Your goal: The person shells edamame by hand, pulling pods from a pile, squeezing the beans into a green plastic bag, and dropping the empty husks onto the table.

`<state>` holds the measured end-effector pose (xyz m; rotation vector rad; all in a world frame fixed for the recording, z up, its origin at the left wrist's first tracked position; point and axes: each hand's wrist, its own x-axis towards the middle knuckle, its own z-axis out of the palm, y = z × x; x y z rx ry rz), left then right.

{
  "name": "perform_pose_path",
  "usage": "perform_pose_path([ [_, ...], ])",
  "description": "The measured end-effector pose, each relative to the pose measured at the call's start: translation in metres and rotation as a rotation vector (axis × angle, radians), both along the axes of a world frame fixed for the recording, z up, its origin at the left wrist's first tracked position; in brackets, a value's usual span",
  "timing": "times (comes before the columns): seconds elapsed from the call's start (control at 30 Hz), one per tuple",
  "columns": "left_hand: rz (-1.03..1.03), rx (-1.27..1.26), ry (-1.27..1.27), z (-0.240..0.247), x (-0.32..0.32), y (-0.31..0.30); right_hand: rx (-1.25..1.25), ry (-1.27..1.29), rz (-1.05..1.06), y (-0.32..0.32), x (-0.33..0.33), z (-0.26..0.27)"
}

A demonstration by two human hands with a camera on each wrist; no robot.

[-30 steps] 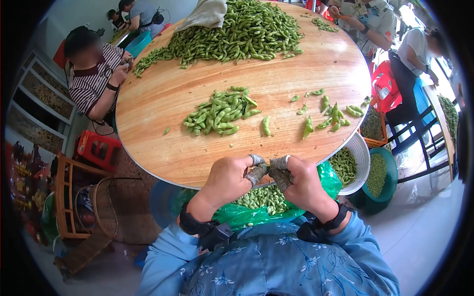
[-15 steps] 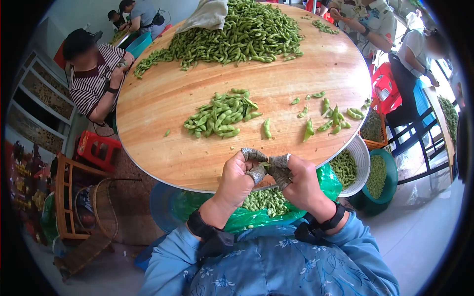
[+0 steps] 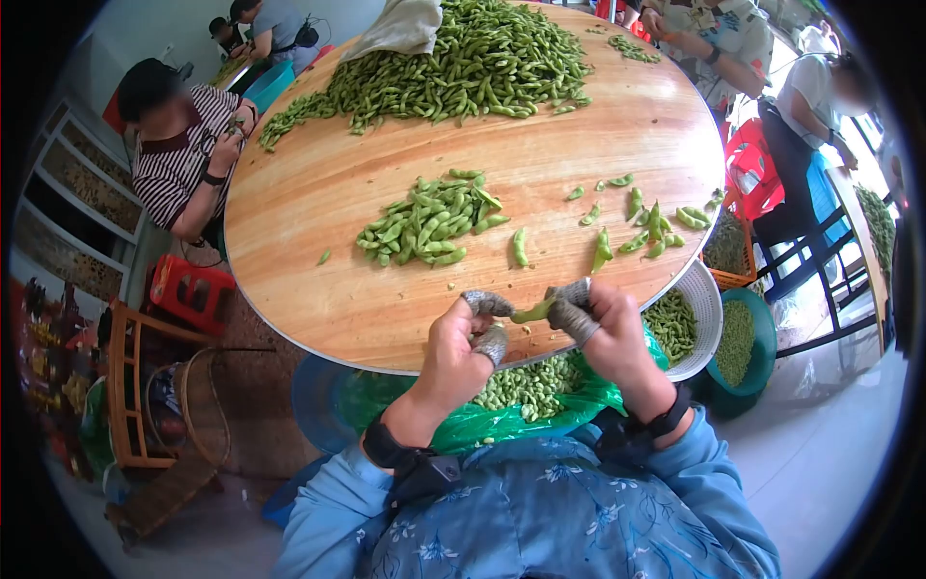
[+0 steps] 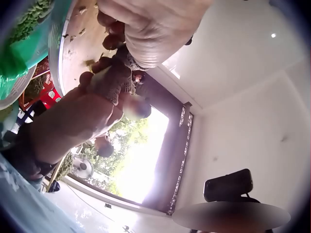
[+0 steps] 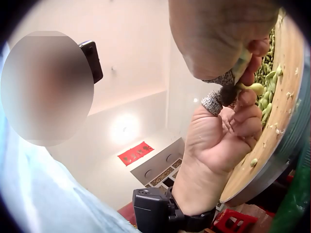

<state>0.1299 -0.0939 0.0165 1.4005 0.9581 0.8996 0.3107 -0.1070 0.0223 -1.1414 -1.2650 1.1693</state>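
Observation:
Over the table's near edge, my right hand [image 3: 614,333] pinches a green soybean pod [image 3: 531,315] between thumb and index finger, its free end pointing left. Grey wraps cover the thumb and index finger of both hands. My left hand [image 3: 456,345] is just left of the pod, its wrapped index fingertip close to the pod's end and its other fingers curled. In the right wrist view a pale green piece [image 5: 255,88] shows beside the left fingers; I cannot tell whether they hold it. Below both hands, shelled beans [image 3: 526,386] lie in a green plastic bag [image 3: 473,436].
A small pod pile [image 3: 429,222] and scattered pods [image 3: 656,227] lie on the round wooden table [image 3: 318,193], with a large heap [image 3: 473,68] behind. A white basket [image 3: 712,323] and teal basin [image 3: 767,357] stand right. Other people [image 3: 183,145] sit around.
Both hands met at the pod earlier; now they are farther apart. The right hand has moved up and slightly right with the pod, exposing more of it. The left index finger and thumb have spread.

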Motion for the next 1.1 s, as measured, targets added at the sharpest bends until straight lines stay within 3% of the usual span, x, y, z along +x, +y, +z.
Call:
perform_pose_path([
  [0.03,0.011,0.072,0.147,0.001,-0.004,-0.001,-0.002,0.000,-0.004,0.002,0.007,0.003],
  [0.1,-0.014,0.087,0.158,0.000,-0.005,-0.001,-0.242,0.155,0.143,0.006,0.019,0.013],
  [0.23,-0.138,0.126,0.254,0.005,0.003,-0.003,-0.333,0.156,0.231,0.007,0.027,0.009],
  [0.3,-0.195,0.401,0.441,0.009,0.008,-0.004,-0.337,0.185,0.222,0.005,0.026,0.011],
  [0.63,-0.052,0.700,0.539,-0.002,0.013,-0.006,-0.260,0.233,0.273,-0.005,0.008,0.004],
  [0.97,-0.006,0.796,0.575,-0.002,0.012,-0.008,-0.219,0.237,0.243,-0.009,-0.001,0.005],
  [1.03,-0.022,0.524,0.427,-0.010,0.012,-0.010,-0.186,0.255,0.238,-0.008,-0.004,0.002],
  [1.1,-0.010,0.436,0.316,-0.010,0.013,-0.012,-0.162,0.264,0.239,-0.006,-0.006,-0.005],
])
